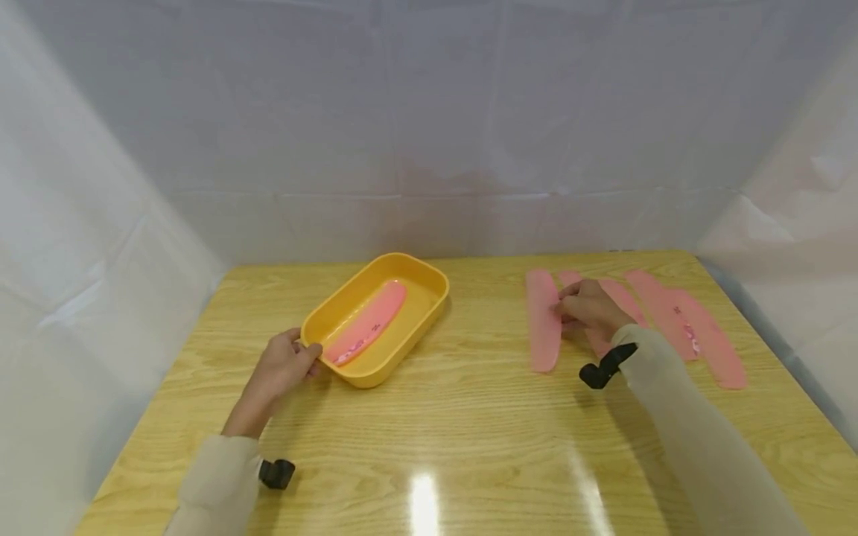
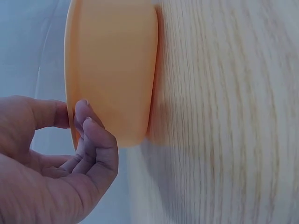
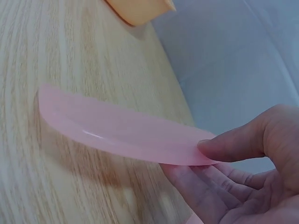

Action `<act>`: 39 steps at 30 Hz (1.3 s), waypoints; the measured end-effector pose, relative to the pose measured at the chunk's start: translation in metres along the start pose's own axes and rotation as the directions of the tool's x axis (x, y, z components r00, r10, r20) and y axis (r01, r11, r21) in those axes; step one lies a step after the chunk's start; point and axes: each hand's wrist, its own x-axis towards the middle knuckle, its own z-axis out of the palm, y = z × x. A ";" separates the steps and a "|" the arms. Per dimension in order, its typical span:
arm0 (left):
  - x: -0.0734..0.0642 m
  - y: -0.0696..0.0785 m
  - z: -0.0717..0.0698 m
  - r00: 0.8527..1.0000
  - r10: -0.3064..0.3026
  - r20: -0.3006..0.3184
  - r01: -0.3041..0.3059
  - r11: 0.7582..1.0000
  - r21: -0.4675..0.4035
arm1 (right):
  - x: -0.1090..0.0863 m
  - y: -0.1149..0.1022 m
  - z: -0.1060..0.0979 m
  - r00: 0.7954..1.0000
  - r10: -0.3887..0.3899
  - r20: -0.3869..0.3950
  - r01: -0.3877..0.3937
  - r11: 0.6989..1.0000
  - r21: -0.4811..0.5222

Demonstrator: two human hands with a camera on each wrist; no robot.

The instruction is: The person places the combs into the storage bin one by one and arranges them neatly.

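My left hand (image 1: pixel 288 362) pinches the near-left rim of a yellow plastic basin (image 1: pixel 415 335), thumb on one side and fingers on the other. In the left wrist view the basin's side wall (image 2: pixel 112 70) stands on the tabletop. Inside the basin lies one pink comb (image 1: pixel 369 321) with a printed pattern near its end. At the right, my right hand (image 1: pixel 593 309) pinches another pink comb (image 3: pixel 121 126) near one end between thumb and fingers. This comb is tilted, its far end low over the wood. Part of a further pink comb is hidden behind the right hand.
Several more pink combs (image 1: pixel 707 339) lie side by side at the right of the wooden table (image 1: pixel 469 432), close to its right edge. White sheeting (image 1: pixel 442 134) hangs behind the table and on both sides.
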 end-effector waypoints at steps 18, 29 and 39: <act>0.006 0.001 -0.007 0.999 0.024 0.026 -0.024 1.000 -0.016 | -0.003 -0.018 0.004 0.999 -0.006 0.037 0.001 0.990 0.140; 0.011 0.004 -0.006 0.997 0.054 0.055 -0.054 0.998 -0.009 | -0.001 -0.031 0.008 0.999 0.017 0.031 -0.023 0.985 0.174; 0.015 0.010 -0.003 0.997 0.046 0.070 -0.044 0.999 -0.022 | -0.002 -0.036 0.005 0.999 -0.022 0.034 0.014 0.974 0.224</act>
